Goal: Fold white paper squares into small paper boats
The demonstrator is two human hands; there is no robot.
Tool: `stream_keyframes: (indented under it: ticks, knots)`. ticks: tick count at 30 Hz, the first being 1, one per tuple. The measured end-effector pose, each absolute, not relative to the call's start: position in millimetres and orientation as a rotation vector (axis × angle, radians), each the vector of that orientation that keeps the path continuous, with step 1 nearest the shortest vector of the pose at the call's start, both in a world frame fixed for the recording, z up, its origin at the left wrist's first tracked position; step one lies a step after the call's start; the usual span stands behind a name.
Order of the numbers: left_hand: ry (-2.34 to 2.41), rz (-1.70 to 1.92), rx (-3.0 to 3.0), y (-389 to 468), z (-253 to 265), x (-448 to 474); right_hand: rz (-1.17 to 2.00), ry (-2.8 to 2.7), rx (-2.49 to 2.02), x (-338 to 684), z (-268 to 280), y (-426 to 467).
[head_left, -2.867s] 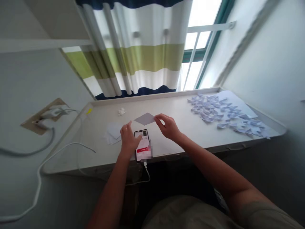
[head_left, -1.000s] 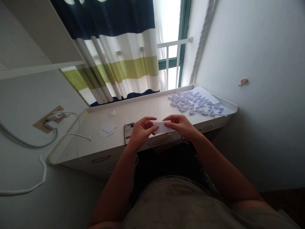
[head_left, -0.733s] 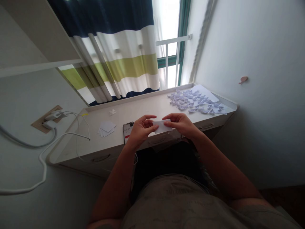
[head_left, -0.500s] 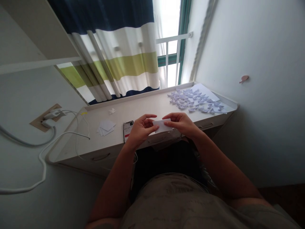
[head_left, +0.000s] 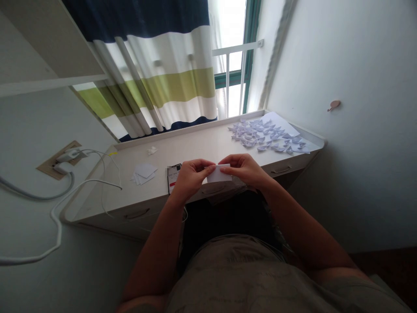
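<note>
Striped curtain (head_left: 163, 87) and a white window rail (head_left: 236, 49) stand behind a pale desk (head_left: 182, 152), whose far right bears many little folded paper shapes (head_left: 257, 134) and a larger white sheet (head_left: 282, 124); loose paper squares (head_left: 145, 171) lie toward its left, with a phone (head_left: 173, 174) nearer the front; the small paper (head_left: 219, 175) is held up in both hands by the desk's front edge; the left hand (head_left: 194, 176) pinches its upper left corner between thumb and forefinger, and the right hand (head_left: 246, 168) has its thumb on the near face with the fingers bent behind the top edge; it should be very light, thin and crisp, easily creased or torn, perhaps a little slippery under dry skin; edges and corners look the best places for a gentle pinch; its far side is hidden, so I cannot tell how many layers it has; the left hand covers part of the phone, and its screen is partly pixelated; a whitish scrap (head_left: 151, 151) farther back is too indistinct to name.
</note>
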State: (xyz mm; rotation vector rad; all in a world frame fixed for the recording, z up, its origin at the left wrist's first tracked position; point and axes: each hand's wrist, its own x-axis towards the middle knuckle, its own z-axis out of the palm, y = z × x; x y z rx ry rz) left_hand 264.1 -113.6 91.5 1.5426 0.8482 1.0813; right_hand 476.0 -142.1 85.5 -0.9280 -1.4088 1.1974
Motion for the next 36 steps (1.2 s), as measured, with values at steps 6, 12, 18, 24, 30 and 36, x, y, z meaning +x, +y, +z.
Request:
stream_keyframes:
  ticks: [6,12,18,24,30,36]
  knots:
    - [0.897,1.066,1.593,-116,89,264,0.939,-1.579,-1.053,474,88,-137]
    - [0.937,0.868,1.718,-114,101,257,0.707,-1.719,-1.129,472,89,-142]
    - [0.905,0.787,1.758,-112,107,257,0.682,-1.699,-1.146,476,89,-137]
    - [0.89,1.231,1.406,-108,90,266,1.051,-1.266,-0.979,477,81,-138]
    - [0.82,1.234,1.289,-121,75,278,1.047,-1.263,-0.881,461,72,-154]
    - [0.873,1.068,1.526,-121,85,269,1.062,-1.404,-0.955,471,79,-155]
